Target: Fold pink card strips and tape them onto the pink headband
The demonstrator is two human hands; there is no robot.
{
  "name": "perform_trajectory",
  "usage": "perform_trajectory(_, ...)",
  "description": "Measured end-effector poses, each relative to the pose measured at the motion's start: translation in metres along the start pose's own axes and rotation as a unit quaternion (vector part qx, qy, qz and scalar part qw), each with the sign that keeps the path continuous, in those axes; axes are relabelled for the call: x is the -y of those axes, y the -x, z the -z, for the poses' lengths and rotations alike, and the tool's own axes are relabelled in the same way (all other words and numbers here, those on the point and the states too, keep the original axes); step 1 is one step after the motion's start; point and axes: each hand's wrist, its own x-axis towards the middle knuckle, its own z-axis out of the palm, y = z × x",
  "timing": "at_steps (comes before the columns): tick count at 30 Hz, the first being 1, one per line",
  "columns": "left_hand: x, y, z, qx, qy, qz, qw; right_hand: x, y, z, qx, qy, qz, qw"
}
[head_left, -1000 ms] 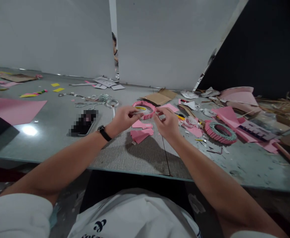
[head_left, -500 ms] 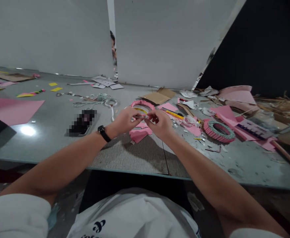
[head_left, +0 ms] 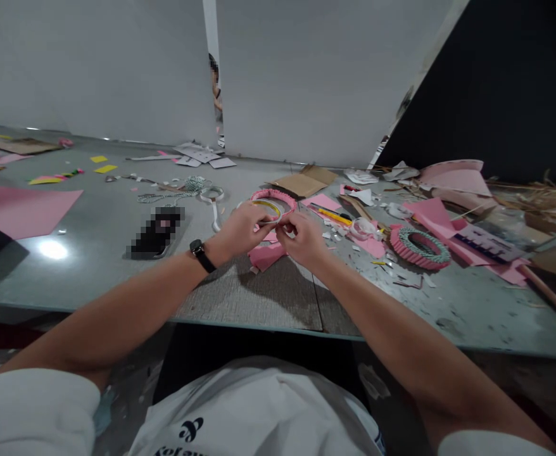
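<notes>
My left hand [head_left: 244,227] is closed, thumb and fingers pinching a thin white ring with a yellow inner band [head_left: 272,206], which looks like a roll of tape. Fingertips of my right hand [head_left: 304,239] are pinched together at the near edge of that ring; whatever small piece sits between them is too small to make out. Just behind the fingers stands a pink pleated ring [head_left: 285,195], partly hidden. Below the hands, a folded pink paper piece [head_left: 266,256] lies on a grey wood-grain board [head_left: 254,304].
Left of my hands lie a phone [head_left: 157,234] and a white tape strip with a loop [head_left: 214,206]. To the right are a yellow cutter [head_left: 330,214], a pink pleated ring with green-white cord [head_left: 420,248] and paper scraps. Cardboard [head_left: 304,182] lies behind.
Both hands stay together at nearly the same spot. The white and yellow ring shows more clearly above the fingers, and the right fingertips have shifted slightly.
</notes>
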Motion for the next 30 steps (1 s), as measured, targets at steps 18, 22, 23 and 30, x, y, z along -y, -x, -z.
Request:
perform_trajectory(18,0.006,-0.004,0.017,-0.016,-0.031,-0.006,0.999,-0.032,-0.011,0.014,-0.049,0.191,0.086,0.977)
perform_trajectory(22,0.026,-0.006,0.03,-0.022,-0.04,0.059,0.997,-0.048,-0.013,0.021,-0.025,0.145,0.009,0.989)
perform_trajectory(23,0.032,-0.007,0.031,-0.011,-0.052,0.085,0.995,-0.048,-0.012,0.022,0.006,0.134,0.004,0.991)
perform_trajectory(30,0.055,-0.006,0.035,0.042,-0.159,0.307,0.937,-0.026,0.008,0.02,0.189,0.041,-0.071,0.979)
